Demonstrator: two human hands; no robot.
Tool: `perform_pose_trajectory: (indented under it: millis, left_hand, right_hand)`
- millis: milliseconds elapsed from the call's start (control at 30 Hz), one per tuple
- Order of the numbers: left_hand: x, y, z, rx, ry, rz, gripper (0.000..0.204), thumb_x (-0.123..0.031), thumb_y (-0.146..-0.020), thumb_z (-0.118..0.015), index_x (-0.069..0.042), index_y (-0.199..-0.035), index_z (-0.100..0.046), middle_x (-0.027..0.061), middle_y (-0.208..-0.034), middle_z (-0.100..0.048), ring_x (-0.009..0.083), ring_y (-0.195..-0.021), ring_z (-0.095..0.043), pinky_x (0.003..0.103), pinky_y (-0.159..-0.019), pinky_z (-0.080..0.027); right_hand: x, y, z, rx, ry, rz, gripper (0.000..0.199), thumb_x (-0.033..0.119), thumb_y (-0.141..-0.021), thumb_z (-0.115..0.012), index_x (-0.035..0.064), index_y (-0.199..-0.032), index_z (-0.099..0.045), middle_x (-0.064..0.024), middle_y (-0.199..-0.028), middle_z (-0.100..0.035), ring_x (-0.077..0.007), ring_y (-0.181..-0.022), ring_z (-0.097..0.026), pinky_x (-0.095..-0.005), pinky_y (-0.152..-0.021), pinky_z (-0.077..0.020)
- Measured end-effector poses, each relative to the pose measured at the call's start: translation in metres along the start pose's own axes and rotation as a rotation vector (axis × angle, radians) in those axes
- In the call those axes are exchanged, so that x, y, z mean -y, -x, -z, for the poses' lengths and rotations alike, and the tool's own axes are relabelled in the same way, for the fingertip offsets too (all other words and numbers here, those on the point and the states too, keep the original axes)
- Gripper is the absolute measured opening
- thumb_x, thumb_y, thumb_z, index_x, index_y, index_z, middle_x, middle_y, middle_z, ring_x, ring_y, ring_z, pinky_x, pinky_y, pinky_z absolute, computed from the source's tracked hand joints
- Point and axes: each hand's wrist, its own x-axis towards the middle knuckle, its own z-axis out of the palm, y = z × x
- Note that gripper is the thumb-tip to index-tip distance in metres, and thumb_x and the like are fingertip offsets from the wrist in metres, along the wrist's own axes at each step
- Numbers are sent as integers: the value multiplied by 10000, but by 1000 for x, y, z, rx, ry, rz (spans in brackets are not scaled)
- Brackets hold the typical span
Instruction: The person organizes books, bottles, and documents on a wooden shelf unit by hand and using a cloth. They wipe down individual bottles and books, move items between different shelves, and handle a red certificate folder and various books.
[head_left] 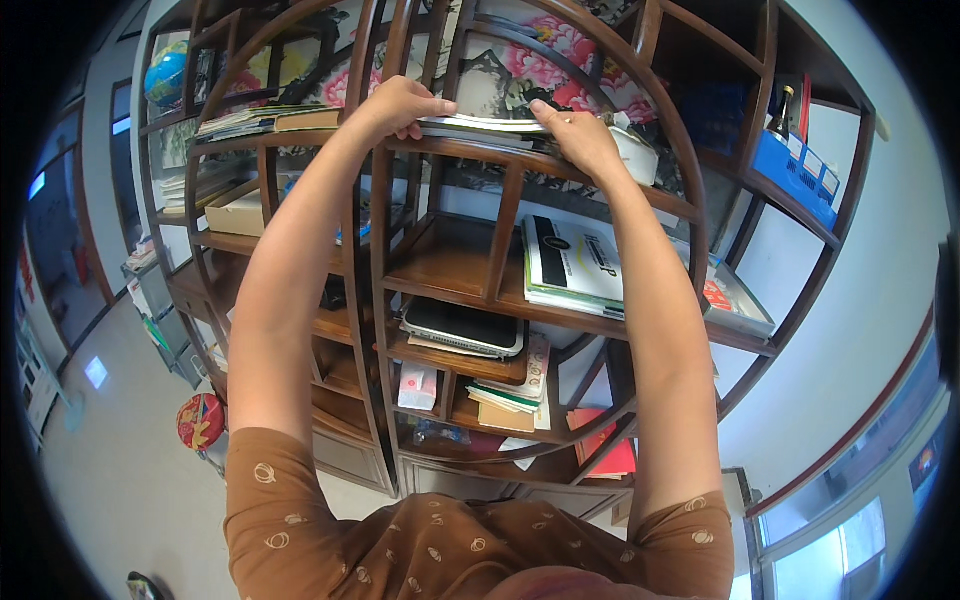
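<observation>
A thin stack of white papers (488, 125) lies level along an upper shelf of the dark wooden display cabinet. My left hand (402, 106) grips its left end, thumb laid along the top and fingers curled at the shelf edge. At the opposite end my right hand (578, 138) holds the stack, thumb on top; its other fingers are mostly hidden. Just right of that hand sits a white object (636, 156), its kind unclear. Both arms are stretched out.
A curved wooden frame (688, 165) arches around the shelves. Below are magazines (572, 262), a black-topped device (464, 328) and red papers (604, 444). A blue basket (795, 172) with a bottle stands right; books (268, 121) and a globe (166, 73) are left.
</observation>
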Motion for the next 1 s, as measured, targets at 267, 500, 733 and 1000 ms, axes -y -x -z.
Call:
perform_pose_trajectory:
  millis: [267,500,733,1000]
  left_hand:
    - [0,15,-5,-26,-22,-78,583,-392,-755,-849,58,-1100,-715,92,-751,-681,122,-580,-601,251,-481,-470]
    - [3,18,-14,-138,-160,-78,578,-418,-780,-822,25,-1135,-713,163,-903,-730,186,-693,-688,307,-583,-568]
    - [16,18,-33,-369,-408,-207,506,-496,-845,-710,-103,-1162,-727,171,-909,-736,292,-840,-719,417,-820,-536]
    - [16,195,-139,-565,-29,-653,237,-77,-810,-704,-42,-1045,-694,157,-956,-688,289,-748,-663,353,-660,-533]
  right_hand:
    - [-14,11,-7,-41,-72,187,581,647,-922,-460,194,-1164,-732,-129,-1112,-723,-328,-1087,-652,-408,-928,-481]
    - [-3,21,-12,-120,57,146,522,623,-897,-494,224,-1108,-756,-125,-1042,-735,-334,-1020,-673,-422,-876,-499]
    - [-20,14,-22,-363,185,325,481,574,-912,-528,183,-1094,-741,-150,-987,-733,-323,-926,-693,-430,-822,-523]
    - [-47,203,-47,-741,-381,583,189,112,-956,-584,-15,-1062,-676,-68,-833,-678,-67,-649,-535,-244,-561,-426]
